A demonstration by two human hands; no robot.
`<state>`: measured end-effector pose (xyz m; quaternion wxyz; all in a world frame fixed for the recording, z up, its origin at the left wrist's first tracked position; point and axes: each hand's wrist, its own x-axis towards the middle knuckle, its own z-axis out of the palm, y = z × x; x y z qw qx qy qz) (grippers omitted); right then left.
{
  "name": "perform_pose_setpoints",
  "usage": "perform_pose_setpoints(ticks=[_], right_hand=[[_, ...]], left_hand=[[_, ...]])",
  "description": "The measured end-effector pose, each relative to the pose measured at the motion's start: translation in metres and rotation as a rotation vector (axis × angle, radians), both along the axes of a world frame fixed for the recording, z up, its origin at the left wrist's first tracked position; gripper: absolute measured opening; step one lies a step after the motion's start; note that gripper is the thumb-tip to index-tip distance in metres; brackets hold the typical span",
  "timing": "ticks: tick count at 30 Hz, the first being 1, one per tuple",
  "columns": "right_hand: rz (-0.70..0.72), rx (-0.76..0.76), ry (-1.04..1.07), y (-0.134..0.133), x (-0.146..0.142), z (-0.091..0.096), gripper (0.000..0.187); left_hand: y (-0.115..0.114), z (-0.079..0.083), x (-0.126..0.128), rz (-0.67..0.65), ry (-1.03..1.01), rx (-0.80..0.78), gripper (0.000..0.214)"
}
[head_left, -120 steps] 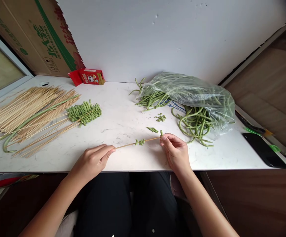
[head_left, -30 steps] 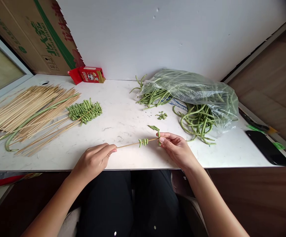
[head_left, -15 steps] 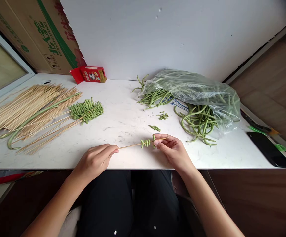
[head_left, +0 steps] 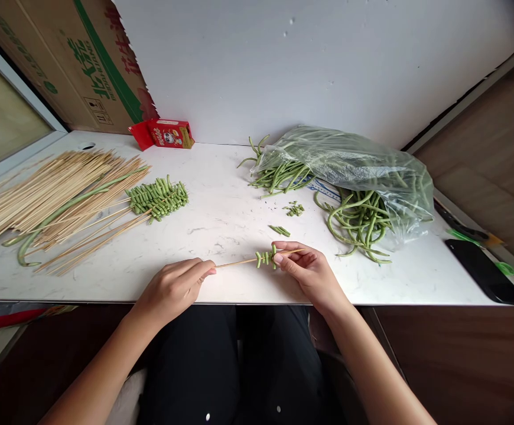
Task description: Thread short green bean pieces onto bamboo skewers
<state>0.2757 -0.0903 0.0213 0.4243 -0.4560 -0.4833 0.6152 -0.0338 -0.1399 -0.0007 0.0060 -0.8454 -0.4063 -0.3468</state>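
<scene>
My left hand [head_left: 179,287] is closed around one end of a thin wooden skewer [head_left: 237,262], held low over the table's front edge. Several short green bean pieces [head_left: 262,258] are threaded crosswise on it. With thumb and fingers, my right hand [head_left: 305,268] pinches the piece nearest the skewer's tip [head_left: 274,256], touching or nearly touching the others. The tip passes across the right fingers. A few cut bean pieces [head_left: 279,231] lie just beyond that hand, with a small heap of shorter bits [head_left: 293,208] behind them.
Finished bean skewers [head_left: 159,198] lie beside a pile of bare skewers [head_left: 62,195] at left, a long bean [head_left: 62,209] across it. A plastic bag [head_left: 350,156] spills long beans [head_left: 366,221] at right. A phone [head_left: 485,271] lies near the right edge; a red box [head_left: 172,134] stands behind.
My right hand has slid the pinched bean piece left along the skewer, closing the gap to the others. The left hand keeps its hold. The whole view has shifted slightly.
</scene>
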Motion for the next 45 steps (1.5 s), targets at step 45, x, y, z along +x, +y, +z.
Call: perform_pose_setpoints(ticks=[45], right_hand=[[-0.062,0.808,-0.892,0.07,0.013,0.002,0.021]], left_hand=[[0.007,-0.004,0.002,0.193,-0.133,-0.13,0.012]])
